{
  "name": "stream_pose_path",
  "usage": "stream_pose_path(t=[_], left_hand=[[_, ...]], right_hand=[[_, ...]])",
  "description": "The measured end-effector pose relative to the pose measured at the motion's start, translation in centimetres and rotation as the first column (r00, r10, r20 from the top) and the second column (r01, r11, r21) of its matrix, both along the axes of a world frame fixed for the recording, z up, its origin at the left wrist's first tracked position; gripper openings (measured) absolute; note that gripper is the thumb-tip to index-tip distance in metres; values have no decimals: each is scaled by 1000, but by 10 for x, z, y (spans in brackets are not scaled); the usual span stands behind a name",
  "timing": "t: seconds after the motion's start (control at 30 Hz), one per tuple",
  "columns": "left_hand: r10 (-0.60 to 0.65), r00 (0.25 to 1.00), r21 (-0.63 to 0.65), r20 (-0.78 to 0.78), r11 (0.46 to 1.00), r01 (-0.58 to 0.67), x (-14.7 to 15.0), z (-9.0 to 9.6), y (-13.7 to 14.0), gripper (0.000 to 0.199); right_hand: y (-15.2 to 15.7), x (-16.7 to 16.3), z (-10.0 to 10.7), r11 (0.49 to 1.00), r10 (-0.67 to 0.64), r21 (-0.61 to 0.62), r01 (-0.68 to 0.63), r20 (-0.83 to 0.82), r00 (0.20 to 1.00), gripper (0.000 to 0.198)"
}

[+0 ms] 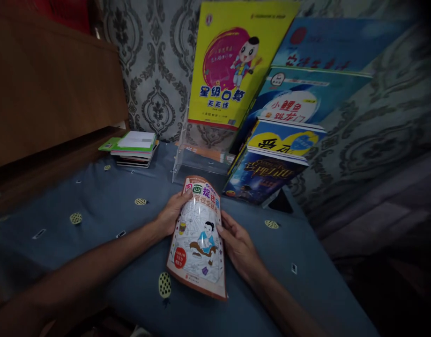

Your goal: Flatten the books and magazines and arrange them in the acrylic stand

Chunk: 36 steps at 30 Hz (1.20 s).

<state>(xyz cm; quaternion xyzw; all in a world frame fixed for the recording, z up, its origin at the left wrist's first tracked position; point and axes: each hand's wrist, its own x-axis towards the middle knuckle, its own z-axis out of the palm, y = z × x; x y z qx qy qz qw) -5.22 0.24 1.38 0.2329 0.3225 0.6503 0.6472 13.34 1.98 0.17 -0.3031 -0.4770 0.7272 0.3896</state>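
Between my two hands is a curved paperback picture book [201,238], its cover with a cartoon child in blue facing me. My left hand [175,208] grips its upper left edge, thumb on the cover. On the right edge, my right hand [238,241] is closed around the book with its thumb at the front; the fingers behind are partly hidden. Just beyond the book stands a clear acrylic stand [182,161] with a yellow workbook [236,65] upright on it. Beside it, several books rise in tiers, the lowest a dark blue book [261,180].
A blue cloth [138,252] with pineapple prints covers the table. At the back left lies a stack of books [134,147], near a wooden cabinet [57,79]. Patterned wallpaper [155,70] lines the wall behind. A teal book [307,96] stands in the upper tiers.
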Motion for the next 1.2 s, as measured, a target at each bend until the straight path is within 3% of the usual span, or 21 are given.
stream_pose_path(t=[0.27, 0.47, 0.77, 0.93, 1.0, 1.07, 1.13, 1.2], left_hand=[[33, 997, 5, -69, 999, -33, 1, 7, -6, 49], [42, 981, 40, -191, 999, -35, 2, 12, -10, 63], [100, 936, -50, -337, 991, -123, -17, -7, 4, 59], [-28, 882, -19, -470, 1000, 21, -39, -5, 15, 53], [-52, 785, 47, -618, 994, 103, -49, -1, 21, 51], [7, 623, 146, -782, 974, 173, -57, 4, 27, 47], [89, 402, 202, -911, 948, 247, -62, 8, 33, 42], [150, 102, 173, -983, 945, 278, -63, 9, 35, 38]], right_hand=[[1, 8, 8, 973, 90, -213, -89, -6, 996, 51], [6, 11, 9, 982, 28, -185, -28, -8, 1000, 53], [5, 13, 7, 991, 28, -128, -24, 25, 999, 49], [15, 19, 5, 997, -42, -63, 46, 57, 997, 43], [20, 22, 3, 995, -100, 0, 100, 85, 991, 46], [24, 24, 0, 992, -111, 67, 103, 131, 985, 49], [26, 25, -4, 989, -86, 135, 59, 200, 976, 46], [27, 25, -9, 974, -76, 228, 8, 294, 953, 37]])
